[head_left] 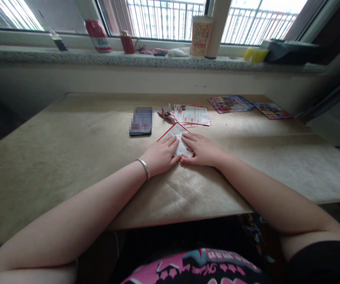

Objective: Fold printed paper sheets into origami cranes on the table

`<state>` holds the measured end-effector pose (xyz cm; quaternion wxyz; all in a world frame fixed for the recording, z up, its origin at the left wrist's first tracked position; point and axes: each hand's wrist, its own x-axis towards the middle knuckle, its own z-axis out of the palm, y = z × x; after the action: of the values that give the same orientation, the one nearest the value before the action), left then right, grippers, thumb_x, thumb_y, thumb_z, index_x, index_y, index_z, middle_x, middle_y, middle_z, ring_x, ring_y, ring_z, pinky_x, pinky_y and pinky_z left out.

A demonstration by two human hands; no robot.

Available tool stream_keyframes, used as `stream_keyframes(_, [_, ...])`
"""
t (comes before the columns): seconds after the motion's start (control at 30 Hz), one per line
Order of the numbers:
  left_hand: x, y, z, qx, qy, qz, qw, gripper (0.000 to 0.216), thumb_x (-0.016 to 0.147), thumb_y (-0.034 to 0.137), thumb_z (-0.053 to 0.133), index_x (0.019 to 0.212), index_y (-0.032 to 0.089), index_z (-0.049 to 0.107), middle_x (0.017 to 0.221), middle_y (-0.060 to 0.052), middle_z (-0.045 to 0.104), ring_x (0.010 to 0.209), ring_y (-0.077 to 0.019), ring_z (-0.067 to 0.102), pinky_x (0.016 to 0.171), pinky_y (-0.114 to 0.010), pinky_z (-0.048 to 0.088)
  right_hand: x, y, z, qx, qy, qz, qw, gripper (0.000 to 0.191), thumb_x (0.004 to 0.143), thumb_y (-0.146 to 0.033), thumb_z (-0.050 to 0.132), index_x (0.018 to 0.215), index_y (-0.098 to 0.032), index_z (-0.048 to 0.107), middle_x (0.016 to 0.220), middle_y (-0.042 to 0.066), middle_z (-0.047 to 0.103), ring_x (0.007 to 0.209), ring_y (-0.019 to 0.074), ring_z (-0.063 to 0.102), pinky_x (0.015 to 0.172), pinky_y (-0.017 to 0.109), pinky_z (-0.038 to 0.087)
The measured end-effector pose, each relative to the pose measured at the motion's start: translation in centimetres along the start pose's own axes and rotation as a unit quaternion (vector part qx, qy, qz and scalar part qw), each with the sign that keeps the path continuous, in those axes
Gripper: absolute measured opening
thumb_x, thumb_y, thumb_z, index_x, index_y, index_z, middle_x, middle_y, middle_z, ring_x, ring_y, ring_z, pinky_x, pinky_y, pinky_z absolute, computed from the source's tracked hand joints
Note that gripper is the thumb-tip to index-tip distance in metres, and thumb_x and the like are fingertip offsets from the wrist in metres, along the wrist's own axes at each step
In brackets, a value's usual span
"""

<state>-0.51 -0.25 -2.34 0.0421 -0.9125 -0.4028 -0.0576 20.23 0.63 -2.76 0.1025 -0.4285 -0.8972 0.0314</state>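
Note:
A white printed sheet with red edges (pixel 184 149) lies turned at an angle on the table, looking partly folded. My left hand (pixel 161 154), with a silver bangle at the wrist, rests flat on the sheet's left side. Its fingers are stretched out. From the other side my right hand (pixel 201 149) presses down on the sheet's right part, fingers extended and thumb near the lower edge. Neither hand grips anything. Part of the sheet is hidden beneath the hands. Just behind it lies a pile of similar printed sheets (pixel 195 114), beside a small folded colourful paper piece (pixel 166 114).
A phone with a blurred screen (pixel 141 121) lies left of the sheets. Colourful printed papers (pixel 231 103) and another stack (pixel 273 111) lie at the back right. On the windowsill (pixel 158 60) stand a red can (pixel 98 35), a patterned cup (pixel 201 36) and a yellow item (pixel 255 55).

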Motion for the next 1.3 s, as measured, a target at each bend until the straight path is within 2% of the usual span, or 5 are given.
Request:
stream_keyframes(0.27, [0.7,-0.3,-0.1,-0.037,-0.104,-0.049,0.993,0.08,0.092,0.059,0.032,0.148,0.002,0.024,0.156,-0.02,0.018,0.146,-0.0287,0.015,0.119,-0.04,0.016,0.3,1.1,0.2,0.006,-0.055,0.046,0.997,0.097,0.077,-0.074,0.047,0.149,-0.012,0.029,0.157,0.017,0.022,0.145,0.0344,0.02,0.117,0.051,0.02])
stream_keyframes(0.6, [0.5,-1.2,-0.5,-0.009,-0.102,-0.07,0.992,0.073,0.095,0.051,0.031,0.146,-0.001,0.027,0.154,-0.022,0.023,0.145,-0.0283,0.021,0.118,-0.039,0.021,-0.1,3.7,0.4,-0.026,-0.036,0.126,0.991,0.063,0.095,-0.052,0.03,0.148,-0.019,0.033,0.157,0.011,0.025,0.144,0.0347,0.023,0.115,0.054,0.024])
stream_keyframes(0.73, [0.1,-1.1,-0.8,0.037,-0.043,-0.065,0.996,0.054,0.097,0.036,0.033,0.137,0.001,0.043,0.144,-0.022,0.043,0.135,-0.0295,0.04,0.11,-0.041,0.035,-0.4,4.8,0.3,-0.038,-0.011,0.145,0.989,0.058,0.095,-0.047,0.032,0.146,-0.018,0.038,0.155,0.011,0.031,0.142,0.0345,0.028,0.114,0.052,0.027])
stream_keyframes(0.93, [-0.6,-1.0,-1.0,0.07,0.031,-0.056,0.995,0.036,0.093,0.027,0.04,0.113,0.006,0.061,0.118,-0.02,0.063,0.114,-0.0307,0.058,0.096,-0.044,0.048,-1.0,5.4,-1.0,-0.022,0.033,0.114,0.993,0.049,0.092,-0.034,0.043,0.135,-0.013,0.053,0.142,0.015,0.049,0.132,0.0313,0.045,0.109,0.048,0.039])
stream_keyframes(1.3, [0.5,-2.5,0.1,-0.071,-0.016,-0.007,0.997,0.052,0.096,0.041,0.037,0.139,0.013,0.045,0.147,-0.015,0.042,0.137,-0.0261,0.037,0.116,-0.044,0.028,-1.5,4.5,-1.5,0.128,0.091,-0.002,0.988,0.045,0.085,-0.027,0.057,0.13,-0.028,0.057,0.147,0.006,0.042,0.134,0.0235,0.042,0.113,0.044,0.038])
